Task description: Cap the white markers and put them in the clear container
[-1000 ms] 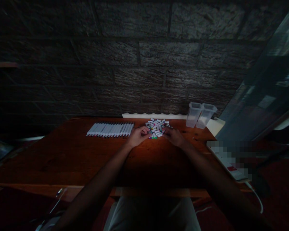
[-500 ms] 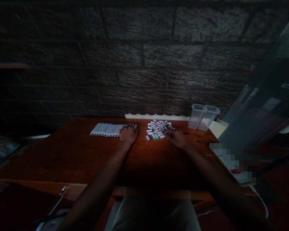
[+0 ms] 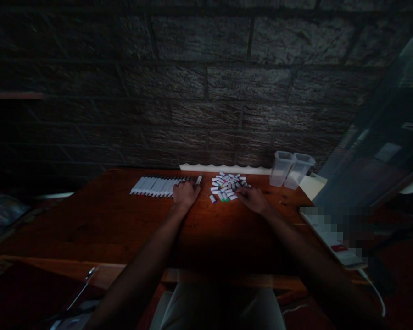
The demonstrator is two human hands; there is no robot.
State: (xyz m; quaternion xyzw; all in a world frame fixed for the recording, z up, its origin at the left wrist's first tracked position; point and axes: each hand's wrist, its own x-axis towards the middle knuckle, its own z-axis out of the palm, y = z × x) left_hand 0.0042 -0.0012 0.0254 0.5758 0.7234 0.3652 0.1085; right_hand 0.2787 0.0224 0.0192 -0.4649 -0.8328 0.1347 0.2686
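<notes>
A marker [image 3: 199, 179] with a green end points up out of my left hand [image 3: 186, 194], its thumb side closed around it. That hand rests at the right end of a row of white markers [image 3: 154, 187] lying side by side, dark at their far ends. My right hand [image 3: 253, 199] touches the right edge of a loose pile of white marker caps [image 3: 223, 185] with coloured ends. Its fingers are bent together, and what is between them is too dark to make out. One purple-ended cap [image 3: 213, 199] lies a little apart in front.
Two clear plastic containers [image 3: 281, 169] stand at the back right of the wooden table [image 3: 124, 233]. A pale wavy-edged strip [image 3: 223, 169] runs along the stone-block wall [image 3: 223, 114]. At the right edge lies a laptop-like device [image 3: 330, 238] with a white cable [image 3: 375, 291].
In my left hand a green-ended marker now stands out, where before it was not visible. The right hand stays by the caps. The view has shifted slightly.
</notes>
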